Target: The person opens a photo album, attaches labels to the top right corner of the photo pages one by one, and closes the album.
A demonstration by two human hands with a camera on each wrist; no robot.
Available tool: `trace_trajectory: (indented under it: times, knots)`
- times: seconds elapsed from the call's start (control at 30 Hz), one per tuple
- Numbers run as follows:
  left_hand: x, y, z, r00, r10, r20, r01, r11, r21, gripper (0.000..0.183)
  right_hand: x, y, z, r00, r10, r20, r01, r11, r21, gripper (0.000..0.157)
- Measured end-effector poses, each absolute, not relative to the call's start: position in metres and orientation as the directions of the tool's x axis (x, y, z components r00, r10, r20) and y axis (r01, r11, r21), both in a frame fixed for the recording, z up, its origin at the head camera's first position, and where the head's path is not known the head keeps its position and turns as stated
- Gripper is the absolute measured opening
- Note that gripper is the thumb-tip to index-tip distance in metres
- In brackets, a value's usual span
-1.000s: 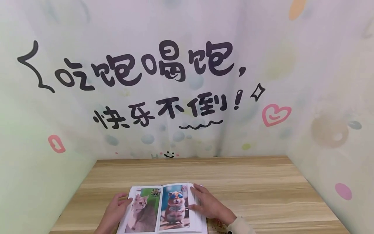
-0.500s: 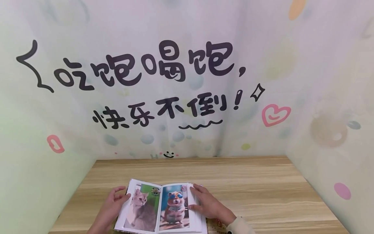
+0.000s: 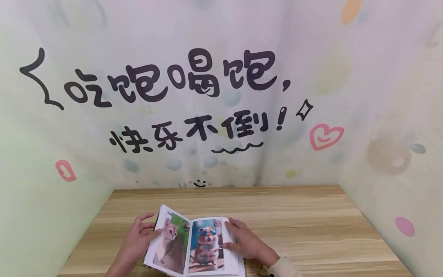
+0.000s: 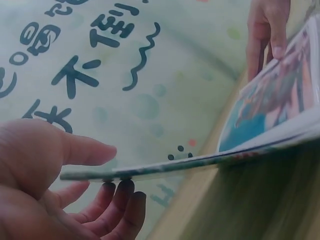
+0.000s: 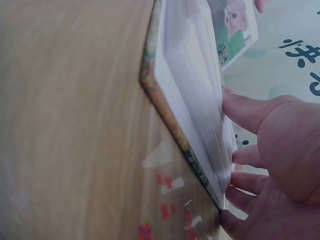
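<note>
A small photo album (image 3: 189,246) lies on the table, open at two pictures. On its left page is a cat photo (image 3: 171,248); the right page shows a hamster in sunglasses (image 3: 208,246). My left hand (image 3: 138,236) holds the raised left cover (image 4: 150,170) by its outer edge, the thumb on the page side and the fingers under it. This cover stands tilted off the table. My right hand (image 3: 247,240) holds the right side, its thumb on the page and its fingers against the edges of the page stack (image 5: 195,85).
The wood-grain table (image 3: 311,219) is enclosed by pale printed curtains (image 3: 221,161) at the back and sides. Beside the album's right edge, near my right wrist, lies clear plastic with red print (image 5: 172,200).
My left hand has lifted the left cover with the cat page, so it now leans up more steeply and its far corner stands higher. The right hand has stayed put.
</note>
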State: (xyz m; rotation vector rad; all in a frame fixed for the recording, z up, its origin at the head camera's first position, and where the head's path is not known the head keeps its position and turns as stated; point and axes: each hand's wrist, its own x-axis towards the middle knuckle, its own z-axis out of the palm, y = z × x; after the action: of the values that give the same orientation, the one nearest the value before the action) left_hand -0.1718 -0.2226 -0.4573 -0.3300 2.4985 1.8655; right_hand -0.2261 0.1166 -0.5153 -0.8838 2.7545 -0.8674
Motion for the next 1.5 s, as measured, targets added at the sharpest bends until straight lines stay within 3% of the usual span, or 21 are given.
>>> trace_trajectory:
  times: [0.2,0.43,0.97,1.5]
  knots:
    - [-0.174,-0.209,-0.451,-0.986,-0.129,-0.106,-0.138,0.272,0.952,0.066,-0.226,0.117,-0.515,-0.821,-0.568,0.061,-0.499,0.661,-0.559,0.075]
    - [-0.177,-0.188,-0.443,-0.993,-0.117,-0.006,-0.049,0.371,0.927,0.062,-0.226,0.117,-0.516,-0.821,-0.567,0.063,-0.499,0.659,-0.563,0.075]
    - [-0.180,-0.139,-0.443,-0.998,-0.057,0.041,0.013,0.429,0.903,0.058,-0.228,0.118,-0.518,-0.821,-0.566,0.081,-0.505,0.653,-0.565,0.074]
    - [-0.180,-0.100,-0.457,-0.989,-0.007,0.151,0.114,0.625,0.772,0.082,-0.228,0.117,-0.519,-0.820,-0.562,0.106,-0.518,0.651,-0.555,0.072]
